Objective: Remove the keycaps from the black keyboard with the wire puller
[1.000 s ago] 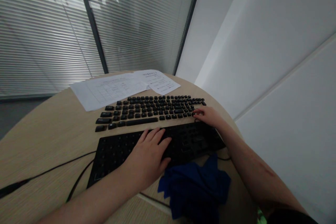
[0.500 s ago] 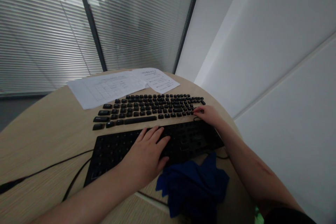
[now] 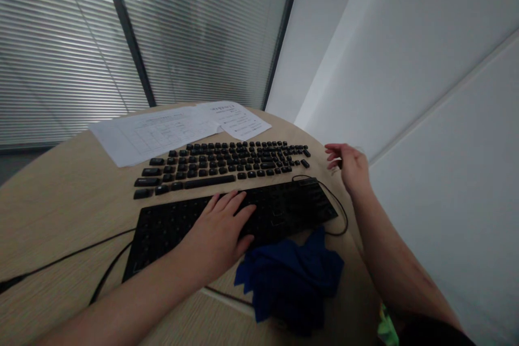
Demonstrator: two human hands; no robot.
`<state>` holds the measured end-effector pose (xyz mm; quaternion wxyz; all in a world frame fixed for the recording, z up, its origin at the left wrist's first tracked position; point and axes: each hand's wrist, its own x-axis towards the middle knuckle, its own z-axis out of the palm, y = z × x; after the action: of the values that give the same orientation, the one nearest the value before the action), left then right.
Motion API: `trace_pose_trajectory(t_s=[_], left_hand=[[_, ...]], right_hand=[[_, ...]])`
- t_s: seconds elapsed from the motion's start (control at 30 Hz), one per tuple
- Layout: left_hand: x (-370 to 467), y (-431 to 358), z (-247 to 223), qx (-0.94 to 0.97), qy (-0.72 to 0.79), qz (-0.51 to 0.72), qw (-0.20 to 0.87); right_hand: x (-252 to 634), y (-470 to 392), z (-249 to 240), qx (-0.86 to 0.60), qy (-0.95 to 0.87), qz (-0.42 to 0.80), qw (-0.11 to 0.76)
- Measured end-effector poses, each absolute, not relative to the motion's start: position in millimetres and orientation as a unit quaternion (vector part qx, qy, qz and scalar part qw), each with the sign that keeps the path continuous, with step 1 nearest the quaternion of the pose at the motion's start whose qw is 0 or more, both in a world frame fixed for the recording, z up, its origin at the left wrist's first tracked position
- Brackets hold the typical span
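Note:
My left hand (image 3: 222, 227) lies flat across the black keyboard base (image 3: 295, 203), its fingers spread over the bare key sockets. Behind the base, loose black keycaps (image 3: 211, 162) are laid out in rows on the table, in a keyboard's order. A long space bar keycap (image 3: 210, 181) sits in the nearest row. My right hand (image 3: 349, 165) is raised at the table's right edge, apart from the keycaps, fingers loosely bent and parted with nothing visible in them. A crumpled blue cloth (image 3: 292, 281) lies in front of the base.
Printed paper sheets (image 3: 162, 132) lie at the back of the round wooden table (image 3: 52, 200). A black cable (image 3: 344, 216) loops round the base's right end, and another cable (image 3: 77, 254) runs off left. A white wall (image 3: 438, 65) stands close on the right, with window blinds (image 3: 73, 54) behind.
My right hand has lifted from the right end of the keycap rows and moved right, its pinch loosened. My left hand stays on the base. The view has shifted slightly.

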<state>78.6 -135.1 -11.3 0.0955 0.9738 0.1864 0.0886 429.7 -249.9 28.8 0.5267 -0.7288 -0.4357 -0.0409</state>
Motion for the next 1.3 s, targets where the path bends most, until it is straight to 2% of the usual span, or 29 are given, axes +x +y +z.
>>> trace_pose_trajectory(t_s=[0.07,0.13,0.3,0.4,0.53,0.67,1.0,1.3], left_hand=[[78.6,-133.6,-13.9,0.974,0.180,0.102,0.095],[78.5,-132.0,-16.2,0.974,0.175,0.110,0.095],[78.8,-128.9,-15.9,0.974,0.171,0.109,0.098],[80.0,-128.9,-13.1,0.976,0.173,0.101,0.089],[81.6,-129.4,-11.4,0.975,0.185,0.090,0.083],[81.7,-128.4,-12.2,0.975,0.180,0.096,0.087],[80.8,-127.3,-14.6,0.978,0.170,0.103,0.071],[81.3,-131.0,-7.5,0.978,0.173,0.085,0.076]], right_hand=[[425.6,-272.8,35.0,-0.662,-0.394,0.023,0.637],[418.1,-296.5,34.8,-0.630,-0.378,0.090,0.672],[393.6,-336.7,11.2,-0.619,-0.367,0.216,0.660],[384.2,-338.1,-4.0,-0.620,-0.376,0.232,0.648],[381.8,-327.3,-17.9,-0.612,-0.347,0.212,0.678],[382.3,-329.1,-32.0,-0.678,-0.341,0.127,0.639],[370.5,-338.6,-39.0,-0.779,-0.413,0.035,0.471],[367.3,-337.0,-40.9,-0.783,-0.436,0.011,0.443]])
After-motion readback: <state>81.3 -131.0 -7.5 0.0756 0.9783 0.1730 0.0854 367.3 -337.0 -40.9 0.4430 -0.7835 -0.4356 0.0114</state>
